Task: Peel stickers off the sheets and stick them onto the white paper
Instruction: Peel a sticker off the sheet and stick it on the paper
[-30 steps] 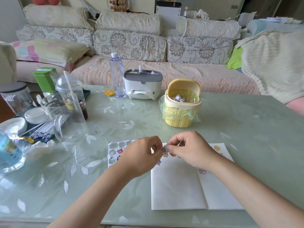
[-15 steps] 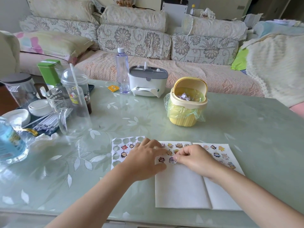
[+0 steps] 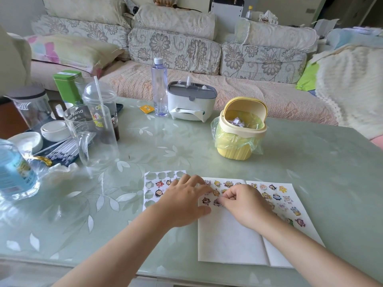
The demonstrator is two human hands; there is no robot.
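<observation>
A white paper [image 3: 232, 235], folded open like a booklet, lies on the green table near the front edge. Rows of small cartoon stickers cover its top part and right page [image 3: 277, 197]. To its left, the sticker sheet [image 3: 153, 189] lies partly under my left hand [image 3: 184, 199]; several of its slots are empty. That hand rests flat, fingers spread, over the sheet and the paper's left edge. My right hand [image 3: 242, 204] has curled fingers and pinches a dark sticker [image 3: 216, 201] down against the left page.
Behind the paper stands a yellow mini bin [image 3: 240, 141] with a plastic liner. At the left are a glass mug [image 3: 93, 137], a domed cup with a straw [image 3: 99, 108], a blue bottle [image 3: 12, 172] and dishes. A water bottle [image 3: 159, 85] and a white-grey box [image 3: 191, 100] stand at the back.
Both hands came down from above the paper, where they held a sticker between them. The left hand now lies flat; the right holds the sticker on the page.
</observation>
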